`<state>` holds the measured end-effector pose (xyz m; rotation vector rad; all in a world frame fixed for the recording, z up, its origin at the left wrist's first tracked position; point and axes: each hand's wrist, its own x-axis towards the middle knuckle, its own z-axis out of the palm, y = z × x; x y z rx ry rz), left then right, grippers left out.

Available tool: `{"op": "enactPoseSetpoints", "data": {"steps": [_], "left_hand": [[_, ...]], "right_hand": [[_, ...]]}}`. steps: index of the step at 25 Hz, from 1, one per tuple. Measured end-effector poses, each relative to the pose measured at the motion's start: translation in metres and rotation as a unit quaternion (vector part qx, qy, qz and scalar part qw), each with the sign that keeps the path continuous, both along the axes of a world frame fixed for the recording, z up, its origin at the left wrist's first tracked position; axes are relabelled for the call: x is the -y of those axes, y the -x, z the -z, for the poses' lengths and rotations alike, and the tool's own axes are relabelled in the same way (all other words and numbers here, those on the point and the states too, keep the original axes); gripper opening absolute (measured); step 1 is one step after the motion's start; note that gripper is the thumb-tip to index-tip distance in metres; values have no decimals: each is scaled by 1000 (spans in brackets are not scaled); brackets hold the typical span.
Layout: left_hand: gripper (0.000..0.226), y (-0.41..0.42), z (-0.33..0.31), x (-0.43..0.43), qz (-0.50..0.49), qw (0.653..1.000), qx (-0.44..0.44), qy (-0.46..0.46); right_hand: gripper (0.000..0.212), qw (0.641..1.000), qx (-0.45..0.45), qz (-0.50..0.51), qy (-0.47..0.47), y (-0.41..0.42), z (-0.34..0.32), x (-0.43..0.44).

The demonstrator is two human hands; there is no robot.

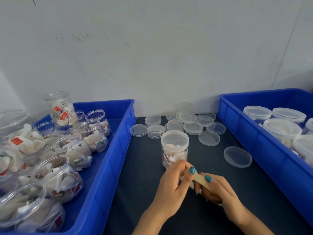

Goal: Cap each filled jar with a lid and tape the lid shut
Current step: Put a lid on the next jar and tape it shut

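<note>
A clear jar (174, 148) filled with tea bags stands upright on the dark table with a clear lid (175, 138) on its top. Just in front of it, my left hand (176, 182) and my right hand (218, 192) pinch a strip of pale tape (199, 179) between them. The left thumb presses one end, the right thumb the other. My right hand's curled fingers partly hide something beneath it, perhaps a tape roll.
A blue bin (108, 160) at left holds several open filled jars (55, 175). A blue bin (250, 133) at right holds capped jars (282, 128). Loose clear lids (193, 128) lie at the back of the table; a single lid (237, 156) lies nearer right.
</note>
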<state>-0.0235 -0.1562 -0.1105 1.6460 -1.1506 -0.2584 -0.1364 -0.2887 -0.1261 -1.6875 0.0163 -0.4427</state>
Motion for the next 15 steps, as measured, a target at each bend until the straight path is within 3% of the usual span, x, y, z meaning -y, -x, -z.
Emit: {"op": "enactPoseSetpoints", "data": {"steps": [2,5,11,13,15], "left_hand": [[34,-2,2,1,42,995,-92,15],[34,-5,8,0,-8,959,-271,81],[46,-12,0,6,-71,788,-595,141],[48,-14,5,5,-46,753,-644,126],[41,-15,6,5,-26,748,-652,118]], "right_hand": [[46,1000,-14,-17,-17,-3,-2,-1],[47,999,-13,-10,-34,-3,-3,-2],[57,998,22,-6,-64,-5,-3,-7],[65,996,19,-14,-86,-7,-2,-9],[63,996,20,-12,-89,-9,-1,-10]]}}
